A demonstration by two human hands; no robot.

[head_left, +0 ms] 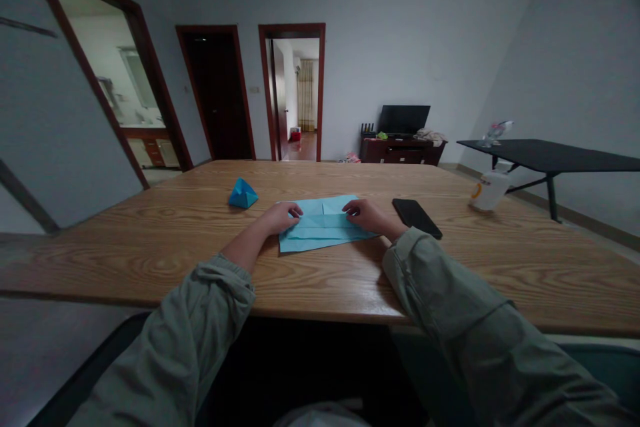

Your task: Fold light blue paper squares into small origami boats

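Observation:
A light blue sheet of paper (324, 220) lies on the wooden table in front of me, with creases and a folded strip running across it. My left hand (283, 217) is at the paper's left side, its fingers curled and pinching the fold. On the opposite side my right hand (369, 215) holds the fold in the same way, thumb and fingers drawn together. A darker blue folded paper piece (243, 194), pointed at the top, stands to the left of my left hand. Just right of my right forearm is a black phone (417, 217), lying flat.
The wooden table (165, 240) reaches out on both sides, its front edge under my forearms. A whitish translucent cup (489, 191) stands at the right. Beyond are a black table (555, 155) with a clear bottle, a television (404, 120) on a cabinet, and doorways.

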